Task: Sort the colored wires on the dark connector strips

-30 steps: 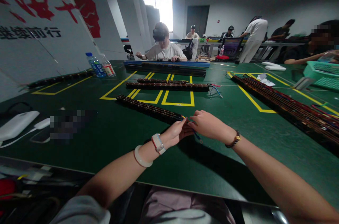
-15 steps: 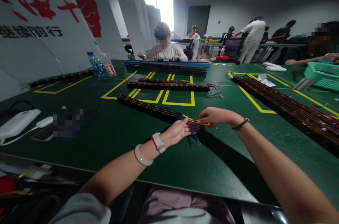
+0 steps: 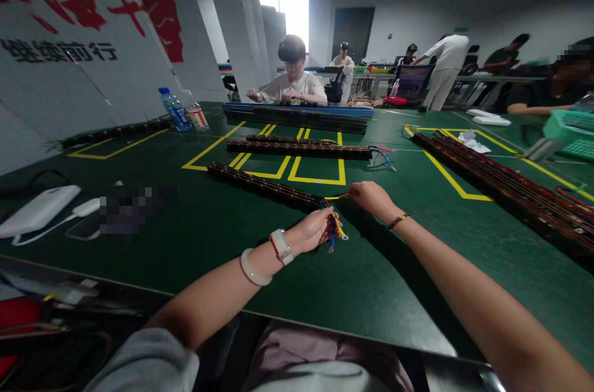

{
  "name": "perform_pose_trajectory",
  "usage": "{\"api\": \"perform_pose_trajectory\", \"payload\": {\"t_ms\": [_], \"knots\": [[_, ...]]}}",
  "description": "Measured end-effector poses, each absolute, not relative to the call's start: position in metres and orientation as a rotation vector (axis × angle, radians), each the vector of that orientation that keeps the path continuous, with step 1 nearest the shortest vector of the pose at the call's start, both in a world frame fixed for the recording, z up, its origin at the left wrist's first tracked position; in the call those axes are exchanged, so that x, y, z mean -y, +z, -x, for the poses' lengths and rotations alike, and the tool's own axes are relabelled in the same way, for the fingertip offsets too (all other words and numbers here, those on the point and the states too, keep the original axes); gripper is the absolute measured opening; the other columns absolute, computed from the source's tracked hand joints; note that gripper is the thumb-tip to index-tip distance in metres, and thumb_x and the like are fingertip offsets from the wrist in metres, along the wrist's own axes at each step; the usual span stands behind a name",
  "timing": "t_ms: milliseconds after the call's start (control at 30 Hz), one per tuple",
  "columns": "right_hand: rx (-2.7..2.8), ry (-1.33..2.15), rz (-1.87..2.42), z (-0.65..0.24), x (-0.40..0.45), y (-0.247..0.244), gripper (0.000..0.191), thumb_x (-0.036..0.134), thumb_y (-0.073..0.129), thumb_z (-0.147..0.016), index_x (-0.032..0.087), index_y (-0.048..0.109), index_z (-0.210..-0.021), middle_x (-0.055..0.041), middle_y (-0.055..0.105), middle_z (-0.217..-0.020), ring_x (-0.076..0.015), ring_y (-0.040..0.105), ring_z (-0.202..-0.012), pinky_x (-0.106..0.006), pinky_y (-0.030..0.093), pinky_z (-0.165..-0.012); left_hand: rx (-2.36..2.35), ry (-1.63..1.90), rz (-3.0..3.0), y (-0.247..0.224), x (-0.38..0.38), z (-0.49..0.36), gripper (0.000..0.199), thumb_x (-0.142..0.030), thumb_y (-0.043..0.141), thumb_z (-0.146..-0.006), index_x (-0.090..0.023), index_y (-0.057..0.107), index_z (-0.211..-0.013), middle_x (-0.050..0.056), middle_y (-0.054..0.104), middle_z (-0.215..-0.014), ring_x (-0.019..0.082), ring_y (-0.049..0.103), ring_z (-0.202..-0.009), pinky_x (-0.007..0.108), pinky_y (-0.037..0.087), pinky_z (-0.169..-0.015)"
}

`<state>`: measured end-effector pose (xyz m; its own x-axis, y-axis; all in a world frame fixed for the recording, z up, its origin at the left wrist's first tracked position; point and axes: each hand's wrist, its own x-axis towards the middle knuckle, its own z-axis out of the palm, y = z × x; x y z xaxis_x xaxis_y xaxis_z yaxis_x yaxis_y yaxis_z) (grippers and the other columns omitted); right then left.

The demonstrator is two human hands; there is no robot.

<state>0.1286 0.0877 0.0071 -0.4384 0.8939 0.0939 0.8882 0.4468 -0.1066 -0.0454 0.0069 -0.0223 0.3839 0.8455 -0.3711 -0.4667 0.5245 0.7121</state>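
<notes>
Green table point(image 3: 394, 302), marked with yellow tape point(image 3: 315, 181); bearing the following.

Item: one strip point(image 3: 264, 185), dark, long, lying aslant in front of the person, its far left end near the tape, its right end at the hands.

Item: left hand point(image 3: 317, 229), at the strip's right end. Fingers curled closed, thumb on top, around the base of the leads. Out of this grip hang a blue lead point(image 3: 331, 240) and a yellow lead point(image 3: 340, 228), side by side, each ending in a ring.

Item: right hand point(image 3: 369, 195), raised a little to the right, apart from the left. Thumb and fingertips pinched together on the end of a raised lead point(image 3: 341, 196), yellowish, reddish nearer the strip; whether it is one wire or two cannot be told.

Changed since half a second ago: the yellow lead, then stretched rightward near the right hand, now hangs beside the blue one; the right hand has moved to the raised lead. In effect, the leads appear parted, two gathered at the left hand and the rest drawn out separately.

Also present: a second strip point(image 3: 301, 149) beyond the first, a bundle point(image 3: 501, 182) to the right, and a co-worker point(image 3: 297, 86) seated opposite.
</notes>
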Motion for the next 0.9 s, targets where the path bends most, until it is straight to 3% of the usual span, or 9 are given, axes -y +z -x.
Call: {"api": "perform_pose_trajectory", "payload": {"t_ms": [167, 267, 367, 467, 567, 667, 900], "knots": [[2.592, -0.104, 1.592, -0.124, -0.084, 0.007, 0.030, 0.038, 0.050, -0.091, 0.016, 0.071, -0.092, -0.0114, 0.069, -0.087, -0.0203, 0.061, -0.086, -0.025, 0.039, -0.069, -0.744, 0.860, -0.566, -0.023, -0.009, 0.049, 0.028, -0.025, 0.040, -0.095, -0.012, 0.056, -0.077, 0.003, 0.058, -0.063, 0.010, 0.057, -0.052, 0.020, 0.047, -0.054], [2.695, -0.081, 1.491, -0.132, -0.079, 0.027, 0.029, 0.039, 0.056, -0.087, 0.015, 0.070, -0.097, -0.0132, 0.067, -0.097, -0.0228, 0.059, -0.094, -0.027, 0.041, -0.075, -0.707, 0.850, -0.565, -0.021, -0.008, 0.049, 0.030, -0.023, 0.037, -0.096, -0.011, 0.057, -0.078, 0.006, 0.062, -0.068, 0.011, 0.059, -0.055, 0.022, 0.048, -0.058], [2.791, 0.197, 1.362, -0.138, -0.064, 0.053, 0.042, 0.049, 0.053, -0.087, 0.015, 0.063, -0.109, -0.0123, 0.067, -0.102, -0.0207, 0.061, -0.087, -0.026, 0.042, -0.070, -0.711, 0.860, -0.550, -0.021, -0.009, 0.048, 0.029, -0.020, 0.036, -0.096, -0.010, 0.058, -0.079, 0.006, 0.063, -0.068, 0.012, 0.060, -0.056, 0.023, 0.049, -0.060], [2.909, 0.586, 1.252, -0.131, -0.038, 0.072, 0.049, 0.058, 0.048, -0.086, 0.018, 0.058, -0.114, -0.0070, 0.069, -0.090, -0.0165, 0.062, -0.071, -0.023, 0.040, -0.057, -0.730, 0.863, -0.565, -0.022, -0.010, 0.047, 0.026, -0.018, 0.038, -0.095, -0.011, 0.059, -0.081, 0.006, 0.063, -0.068, 0.012, 0.061, -0.057, 0.023, 0.048, -0.059], [3.011, 0.553, 1.203, -0.118, -0.016, 0.075, 0.037, 0.043, 0.061, -0.081, 0.018, 0.059, -0.108, -0.0065, 0.069, -0.087, -0.0156, 0.061, -0.067, -0.023, 0.037, -0.052, -0.754, 0.865, -0.584, -0.024, -0.011, 0.047, 0.025, -0.018, 0.039, -0.095, -0.011, 0.058, -0.079, 0.005, 0.064, -0.067, 0.012, 0.062, -0.058, 0.023, 0.048, -0.060], [3.007, 0.371, 1.252, -0.115, -0.012, 0.072, 0.021, 0.022, 0.054, -0.084, 0.016, 0.063, -0.101, -0.0083, 0.069, -0.086, -0.0165, 0.063, -0.070, -0.023, 0.037, -0.054, -0.770, 0.874, -0.590, -0.024, -0.010, 0.047, 0.024, -0.019, 0.041, -0.095, -0.011, 0.058, -0.080, 0.005, 0.065, -0.067, 0.012, 0.062, -0.058, 0.024, 0.049, -0.062], [2.798, -0.144, 1.379, -0.131, -0.042, 0.070, 0.036, 0.006, 0.043, -0.084, 0.022, 0.069, -0.104, -0.0092, 0.067, -0.094, -0.0203, 0.062, -0.086, -0.028, 0.043, -0.071, -0.773, 0.815, -0.763, -0.017, -0.004, 0.049, 0.024, -0.022, 0.047, -0.093, -0.007, 0.064, -0.085, 0.009, 0.067, -0.073, 0.011, 0.062, -0.063, 0.023, 0.046, -0.064]]}}
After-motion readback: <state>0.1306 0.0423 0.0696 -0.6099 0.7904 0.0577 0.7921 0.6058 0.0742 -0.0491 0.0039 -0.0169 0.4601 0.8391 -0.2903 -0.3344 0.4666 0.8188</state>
